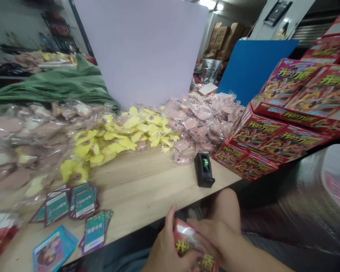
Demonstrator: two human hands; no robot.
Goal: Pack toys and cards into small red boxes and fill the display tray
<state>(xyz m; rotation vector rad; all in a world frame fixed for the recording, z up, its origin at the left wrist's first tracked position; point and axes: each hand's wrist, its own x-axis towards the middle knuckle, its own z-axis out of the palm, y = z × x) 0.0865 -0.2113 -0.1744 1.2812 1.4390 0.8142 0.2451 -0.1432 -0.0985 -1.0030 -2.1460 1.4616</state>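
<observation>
Now in hand: a red box (184,231), low over the lap, just off the near edge of the table (158,175); both hands grip it, the left hand (163,247) along its left side with thumb raised, the right hand (211,234) over its far right side.
Held box, progress: printed faces show, but fingers and blur hide whether its ends are closed.
Stacked boxes: ahead and right of the hands, matching boxes (256,130) stand in tiers, seemingly complete.
Loose cards: left of the hands, green cards (56,207) and blue cards (49,251) lie in small piles, outside any box.
Wrapped pieces: beyond the hands, yellow pieces (130,122) and pink pieces (191,122) are heaped loose, a large stock apparently remaining.
Tape dispenser: ahead and slightly right of the hands, a black tape dispenser (205,179), untouched.
In the way: a bare knee (228,202) just beyond the right hand; a white panel (150,53) and blue panel (255,70) rise behind the heaps.
</observation>
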